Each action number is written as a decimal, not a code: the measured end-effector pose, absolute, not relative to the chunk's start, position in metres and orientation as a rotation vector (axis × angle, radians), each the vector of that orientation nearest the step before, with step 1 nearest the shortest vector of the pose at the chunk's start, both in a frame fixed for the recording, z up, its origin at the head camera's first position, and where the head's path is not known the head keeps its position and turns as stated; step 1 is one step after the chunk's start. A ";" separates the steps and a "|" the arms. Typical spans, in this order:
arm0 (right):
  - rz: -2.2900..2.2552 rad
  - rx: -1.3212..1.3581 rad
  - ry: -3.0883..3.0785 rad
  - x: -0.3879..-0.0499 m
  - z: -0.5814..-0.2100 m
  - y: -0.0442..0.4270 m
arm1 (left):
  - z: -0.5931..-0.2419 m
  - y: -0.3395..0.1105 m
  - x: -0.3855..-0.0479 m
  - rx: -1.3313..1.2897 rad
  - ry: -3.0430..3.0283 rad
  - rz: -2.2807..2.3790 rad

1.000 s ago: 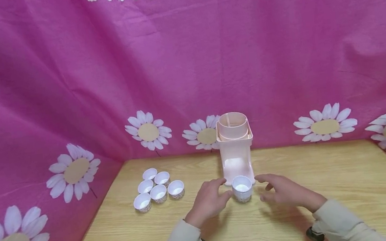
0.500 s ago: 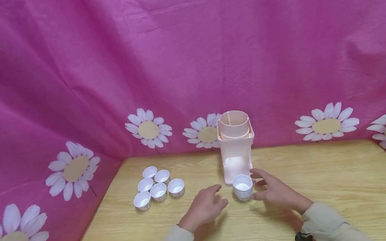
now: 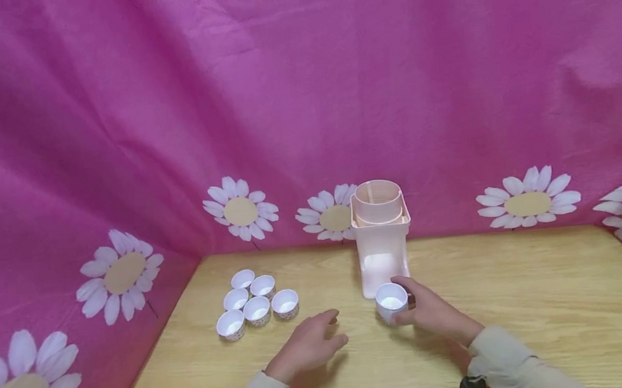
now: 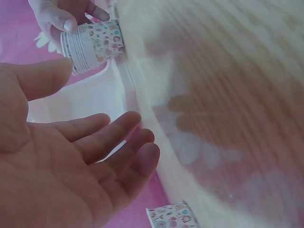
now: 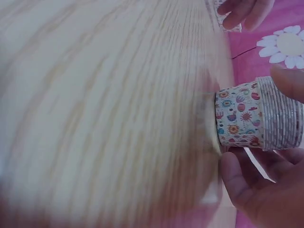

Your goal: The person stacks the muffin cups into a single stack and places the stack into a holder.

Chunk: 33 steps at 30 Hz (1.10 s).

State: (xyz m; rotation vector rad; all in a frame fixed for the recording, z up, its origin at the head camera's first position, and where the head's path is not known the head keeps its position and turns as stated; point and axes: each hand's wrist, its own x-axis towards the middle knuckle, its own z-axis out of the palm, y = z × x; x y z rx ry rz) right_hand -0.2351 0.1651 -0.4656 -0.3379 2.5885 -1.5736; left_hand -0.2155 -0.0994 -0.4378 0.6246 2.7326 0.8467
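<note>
A nested stack of small paper baking cups (image 3: 390,300), white inside with a colourful floral print outside, stands on the table in front of the pale pink dispenser (image 3: 380,237). My right hand (image 3: 439,315) holds the stack from its right side. In the right wrist view the thumb lies on one side of the stacked cups (image 5: 259,114) and the fingers curl along the other. My left hand (image 3: 307,345) hovers left of the stack, holding nothing. Its fingers are loosely spread in the left wrist view, apart from the stack.
Several single paper cups (image 3: 257,311) stand grouped at the left of the wooden table (image 3: 500,287). Behind the table hangs a pink cloth (image 3: 419,79) with white flowers. The round-topped dispenser stands near the table's back edge.
My left hand has drawn away from the stack, to the left and nearer me. My right hand has moved left and taken hold of the stack, which stays in about the same place.
</note>
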 end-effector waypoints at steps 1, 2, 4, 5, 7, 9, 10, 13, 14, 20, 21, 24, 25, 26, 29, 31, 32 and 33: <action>-1.582 -0.328 2.584 -0.236 -0.466 0.164 | -0.439 -0.100 -0.216 0.626 2.726 0.852; -1.587 -0.325 2.583 -0.237 -0.467 0.164 | -0.440 -0.100 -0.216 0.628 2.719 0.860; -1.583 -0.319 2.604 -0.239 -0.469 0.161 | -0.443 -0.100 -0.216 0.636 2.709 0.872; -1.578 -0.319 2.613 -0.240 -0.470 0.160 | -0.444 -0.100 -0.216 0.639 2.704 0.881; -1.562 -0.312 2.639 -0.242 -0.471 0.159 | -0.446 -0.100 -0.215 0.651 2.700 0.887; -1.539 -0.293 2.662 -0.241 -0.471 0.159 | -0.447 -0.100 -0.214 0.665 2.699 0.884; -1.532 -0.285 2.663 -0.241 -0.471 0.159 | -0.448 -0.099 -0.214 0.670 2.697 0.885; -1.508 -0.263 2.676 -0.240 -0.471 0.160 | -0.448 -0.099 -0.213 0.674 2.698 0.887; -1.507 -0.262 2.673 -0.240 -0.471 0.160 | -0.448 -0.099 -0.213 0.677 2.700 0.887; -1.512 -0.280 2.686 -0.240 -0.472 0.161 | -0.447 -0.100 -0.213 0.715 2.725 0.869; -1.515 -0.287 2.688 -0.240 -0.472 0.161 | -0.446 -0.102 -0.213 0.722 2.734 0.855; -1.525 -0.309 2.676 -0.242 -0.473 0.161 | -0.442 -0.108 -0.214 0.784 2.786 0.786; -1.528 -0.314 2.669 -0.242 -0.474 0.161 | -0.440 -0.111 -0.215 0.800 2.809 0.759; -1.532 -0.319 2.662 -0.242 -0.474 0.161 | -0.438 -0.115 -0.215 0.810 2.827 0.745; -1.530 -0.321 2.649 -0.242 -0.475 0.162 | -0.432 -0.124 -0.217 0.827 2.906 0.700; -1.526 -0.318 2.646 -0.243 -0.474 0.162 | -0.428 -0.131 -0.220 0.828 2.985 0.647; -1.529 -0.315 2.644 -0.243 -0.474 0.163 | -0.427 -0.135 -0.223 0.842 3.030 0.617; -1.526 -0.313 2.646 -0.244 -0.473 0.163 | -0.425 -0.138 -0.225 0.853 3.076 0.579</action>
